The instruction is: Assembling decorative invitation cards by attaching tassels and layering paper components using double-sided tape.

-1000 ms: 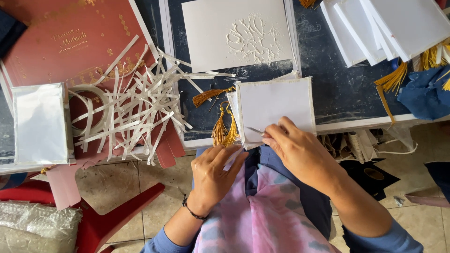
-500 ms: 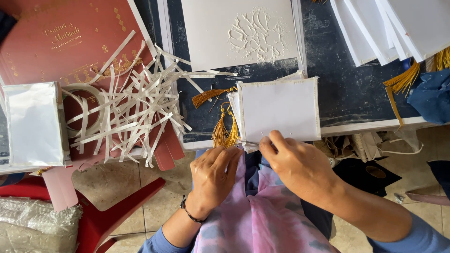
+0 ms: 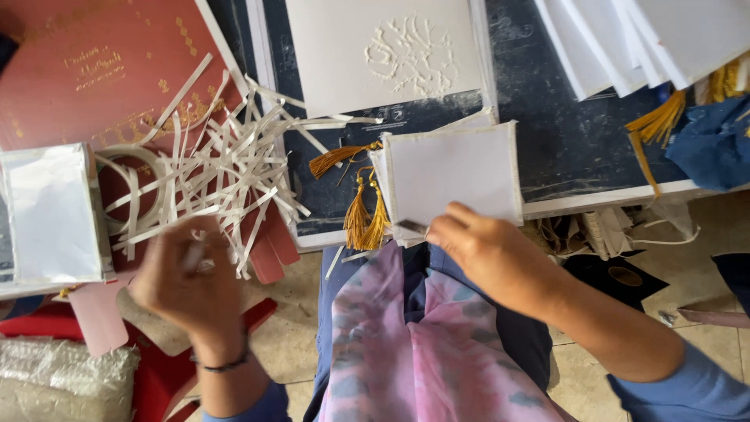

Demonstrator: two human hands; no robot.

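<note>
The small white card (image 3: 453,173) lies at the near edge of the dark worktop (image 3: 578,117), its lower side overhanging toward the lap. The right hand (image 3: 488,254) reaches in palm down, its grip pinched on the card's lower left corner. Three gold tassels (image 3: 361,195) hang just left of it. The left hand (image 3: 187,285), blurred, hovers beside the heap of white paper strips (image 3: 211,176); whether its grip is closed cannot be told. Open floor lies below.
</note>
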